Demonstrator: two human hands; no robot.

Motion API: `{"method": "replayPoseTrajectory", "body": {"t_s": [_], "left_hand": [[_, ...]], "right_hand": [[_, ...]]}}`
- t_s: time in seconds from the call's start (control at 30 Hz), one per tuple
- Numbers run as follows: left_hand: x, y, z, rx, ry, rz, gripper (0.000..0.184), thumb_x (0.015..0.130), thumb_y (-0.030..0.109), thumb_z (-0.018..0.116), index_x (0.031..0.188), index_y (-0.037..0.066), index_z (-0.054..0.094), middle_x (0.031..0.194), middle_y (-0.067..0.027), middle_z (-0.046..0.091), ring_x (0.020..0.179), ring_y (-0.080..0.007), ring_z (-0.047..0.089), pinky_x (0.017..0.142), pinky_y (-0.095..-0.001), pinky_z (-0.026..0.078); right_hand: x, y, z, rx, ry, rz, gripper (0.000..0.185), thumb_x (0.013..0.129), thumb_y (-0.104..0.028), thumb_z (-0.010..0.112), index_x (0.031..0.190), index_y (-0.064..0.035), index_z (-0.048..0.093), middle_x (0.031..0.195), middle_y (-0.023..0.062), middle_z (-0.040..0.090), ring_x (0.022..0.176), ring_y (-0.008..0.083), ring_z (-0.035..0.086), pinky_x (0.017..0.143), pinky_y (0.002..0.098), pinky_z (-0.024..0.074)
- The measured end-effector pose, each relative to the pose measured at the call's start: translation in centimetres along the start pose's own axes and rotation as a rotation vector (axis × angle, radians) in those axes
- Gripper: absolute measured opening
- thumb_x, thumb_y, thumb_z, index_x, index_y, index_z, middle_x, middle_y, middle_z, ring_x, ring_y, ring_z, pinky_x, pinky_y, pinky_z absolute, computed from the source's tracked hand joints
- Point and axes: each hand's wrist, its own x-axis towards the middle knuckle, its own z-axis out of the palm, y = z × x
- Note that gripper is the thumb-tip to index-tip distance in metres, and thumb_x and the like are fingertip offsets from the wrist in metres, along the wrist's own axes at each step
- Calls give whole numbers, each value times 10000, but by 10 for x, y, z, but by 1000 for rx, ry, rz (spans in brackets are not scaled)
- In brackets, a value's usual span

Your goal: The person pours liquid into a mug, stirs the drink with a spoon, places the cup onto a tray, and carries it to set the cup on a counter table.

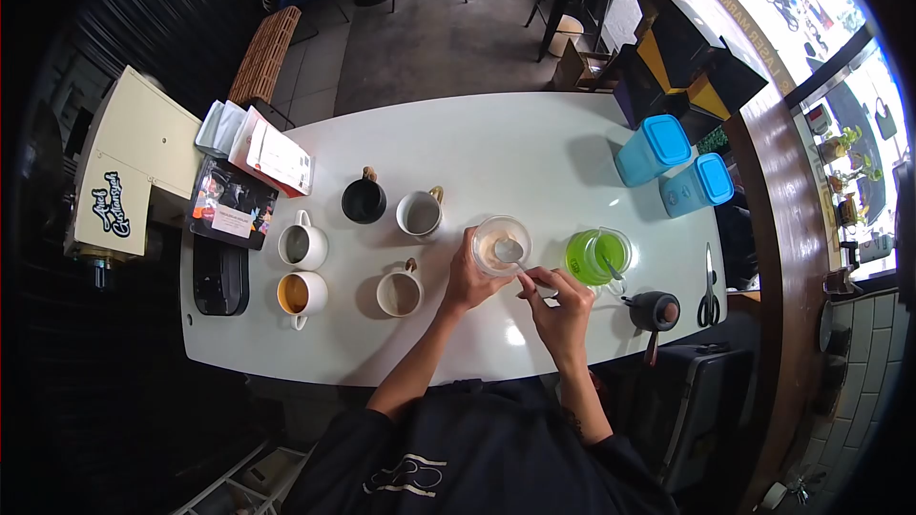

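My left hand is wrapped round the left side of a clear round container with something pale inside. In my right hand is the handle of a metal spoon, its bowl inside the container. Just right of the container stands a glass pitcher of green liquid with a utensil in it. To the left are several mugs: a grey one, a black one, a pale one, a white one, and one with an orange inside.
Two blue-lidded containers stand at the back right of the white table. A dark pot with a handle and black scissors lie at the right. Papers, a dark tray and a cream machine are left.
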Motion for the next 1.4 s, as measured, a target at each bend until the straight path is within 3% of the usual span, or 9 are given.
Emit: {"method": "replayPoseTrajectory", "body": {"t_s": [0.13,0.23,0.3,0.5,0.57,1.2,1.27,1.4], "left_hand": [[1,4,-1,20,13,25,790,624,157,925,1263,60,471,1158,-148,651,1082,-309,657,894,-413,540],[1,3,-1,43,14,34,796,621,161,927,1266,61,472,1163,-147,651,1088,-308,657,897,-414,542],[2,3,-1,54,15,39,801,618,163,929,1268,62,472,1165,-146,651,1091,-309,657,898,-415,542],[2,3,-1,42,2,14,822,616,188,929,1283,61,466,1193,-155,640,1118,-318,647,918,-422,535],[2,2,-2,113,6,61,788,639,165,932,1254,48,454,1160,-132,612,1062,-265,643,897,-405,543],[2,3,-1,154,12,54,819,643,242,949,1256,38,447,1175,-145,597,1074,-267,637,885,-409,548],[2,0,1,135,34,48,840,614,211,943,1278,63,449,1175,-161,636,1096,-334,652,898,-438,541],[2,1,0,145,40,51,844,612,211,944,1279,66,449,1172,-157,636,1095,-334,652,899,-439,541]], "right_hand": [[-2,2,7,-5,29,8,80,829,-36,780,882,12,742,725,74,718,665,179,728,622,269,513],[-3,9,11,3,70,-30,114,790,-54,816,878,-28,748,741,92,706,616,184,681,545,297,502],[-3,8,10,-3,49,5,87,832,-35,778,888,18,737,742,89,721,673,184,731,622,272,512],[0,8,7,11,36,-16,82,856,-22,751,903,39,722,738,101,715,673,190,723,611,271,510],[0,6,6,48,41,9,79,869,-23,737,903,46,718,739,105,713,676,186,720,607,273,510],[-4,43,12,285,36,193,198,989,-77,615,958,111,669,760,119,697,705,180,722,661,286,598],[-4,42,12,320,43,212,202,992,-80,614,962,112,668,759,119,696,702,179,719,668,287,599],[-3,41,10,358,48,244,215,1002,-89,601,975,115,666,763,122,695,702,180,717,674,292,602]]}}
